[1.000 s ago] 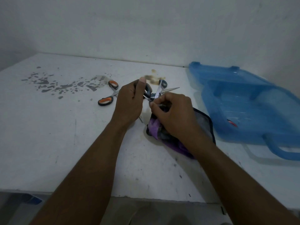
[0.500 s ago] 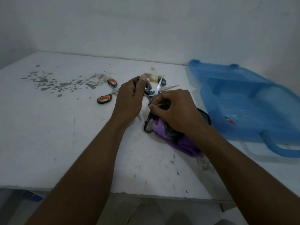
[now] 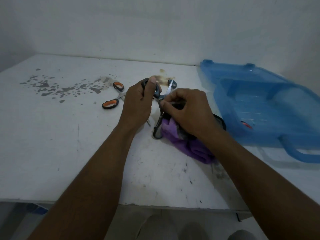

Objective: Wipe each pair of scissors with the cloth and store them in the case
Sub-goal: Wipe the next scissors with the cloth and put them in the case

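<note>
My two bare forearms reach over a white, scuffed table with grey paint flecks at its far left and a brown stain near the back wall.

My left hand is curled tight round the dark grey plastic handle of a pair of scissors. The thumb stands upright across one handle loop. A thin metal tip pokes out under the heel of this hand.

My right hand is close beside the left. Its fingertips pinch a soft purple cloth against the scissors just below the handle. The cloth is fuzzy and crumpled, trails back under my wrist onto the table, and has a thin dark strip looping down its left edge. How much blade is wrapped inside it I cannot tell.

Just behind my right hand a bright narrow blade points upward beside another grey loop; whether these belong to a separate pair is unclear.

The orange scissors lie flat to the left of my left hand, with oval loops lined in orange.

The case, clear blue ribbed plastic with a curved carrying handle, lies open to the right. Something small and red sits inside it.
</note>
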